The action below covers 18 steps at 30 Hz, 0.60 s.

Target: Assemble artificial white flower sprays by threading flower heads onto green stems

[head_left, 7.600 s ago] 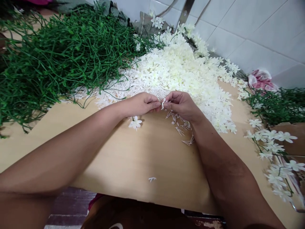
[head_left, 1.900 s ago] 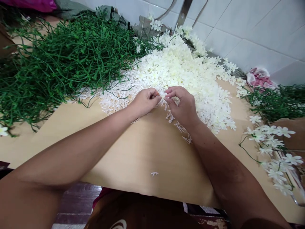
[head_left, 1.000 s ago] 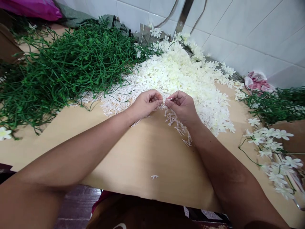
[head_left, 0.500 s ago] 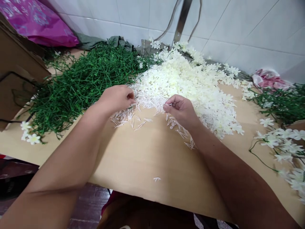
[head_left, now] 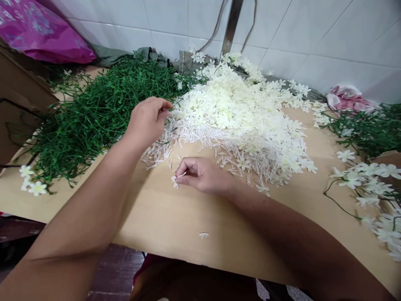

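Note:
Pinched between the thumb and index finger of my right hand (head_left: 203,174) is a small white artificial flower (head_left: 175,181), held just above the bare front of the table. My left hand (head_left: 149,118) hovers between the heap of green plastic stems (head_left: 103,98) and the pile of white artificial flowers (head_left: 238,102). Its fingers are curled together; a bit of green shows at the tips, but whether it is gripped is unclear. Thin white flower stalks (head_left: 205,133) lie along the near side of the pile.
One loose white piece (head_left: 204,235) lies near the table's (head_left: 163,221) front edge. Finished-looking flower sprigs (head_left: 372,184) spread at the right. A cardboard box (head_left: 25,96) and a purple bag (head_left: 46,33) stand at the left, with a tiled wall (head_left: 169,16) behind.
My right hand has moved from the pile's near edge toward me and left, now with a white flower in its fingers. My left hand has risen slightly away, toward the green stems.

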Tool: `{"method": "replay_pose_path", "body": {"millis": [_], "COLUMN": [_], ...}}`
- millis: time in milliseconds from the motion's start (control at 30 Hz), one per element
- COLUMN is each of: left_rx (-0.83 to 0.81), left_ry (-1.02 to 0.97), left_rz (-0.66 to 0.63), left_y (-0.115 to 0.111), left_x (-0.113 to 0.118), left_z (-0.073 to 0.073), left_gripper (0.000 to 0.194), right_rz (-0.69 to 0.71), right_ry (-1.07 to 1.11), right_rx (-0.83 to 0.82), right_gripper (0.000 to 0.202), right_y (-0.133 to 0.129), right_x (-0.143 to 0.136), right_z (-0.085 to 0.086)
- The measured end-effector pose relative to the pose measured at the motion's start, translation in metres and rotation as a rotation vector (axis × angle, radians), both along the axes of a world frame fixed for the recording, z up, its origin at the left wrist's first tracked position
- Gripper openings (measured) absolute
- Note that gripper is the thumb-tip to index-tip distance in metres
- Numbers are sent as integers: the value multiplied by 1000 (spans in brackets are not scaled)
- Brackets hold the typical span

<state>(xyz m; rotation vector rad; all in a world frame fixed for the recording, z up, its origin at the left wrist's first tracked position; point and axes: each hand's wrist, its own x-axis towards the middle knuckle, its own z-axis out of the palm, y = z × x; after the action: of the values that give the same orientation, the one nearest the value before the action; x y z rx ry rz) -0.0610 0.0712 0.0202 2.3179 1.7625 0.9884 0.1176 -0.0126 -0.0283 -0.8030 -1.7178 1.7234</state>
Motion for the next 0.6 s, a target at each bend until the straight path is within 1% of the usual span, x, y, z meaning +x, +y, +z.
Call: {"method": "replay_pose_path", "body": {"millis": [100,167,233,267,333,400,433,500,533,600], "left_rx": [85,110,120,111,70,1,-23,-121,-209,-436], "left_ry": [-209,-399,-636,-768,-1023,-1178,-1203,-1180,-1152,-1094], "left_rz": [-30,-37,-42,-56,-123,-219,-250,-279,-278,-277], "left_y": [0,0,-2,-4,-8,-13,-15,-20,-22,-26], "left_x": [1,3,7,9,12,17,20,28,34,48], "left_z": [0,3,9,12,20,24,24,18,13,0], "left_gripper": [15,8,4,5,9,14,16,17,17,17], "right_rz": [-151,-268,-349,-378,-432,-479,-495,-520,-532,-560], "right_ry": [14,34,81,109,160,204,226,269,285,305], "right_rx": [47,60,45,35,33,35,29,14,11,19], "right_gripper": [31,34,36,37,37,38,38,38,38,37], "right_y": [12,21,28,30,32,34,35,37,39,42], "right_x": [6,14,22,26,32,37,39,44,47,53], "right_z": [-7,-7,-3,0,7,13,16,20,22,25]}}
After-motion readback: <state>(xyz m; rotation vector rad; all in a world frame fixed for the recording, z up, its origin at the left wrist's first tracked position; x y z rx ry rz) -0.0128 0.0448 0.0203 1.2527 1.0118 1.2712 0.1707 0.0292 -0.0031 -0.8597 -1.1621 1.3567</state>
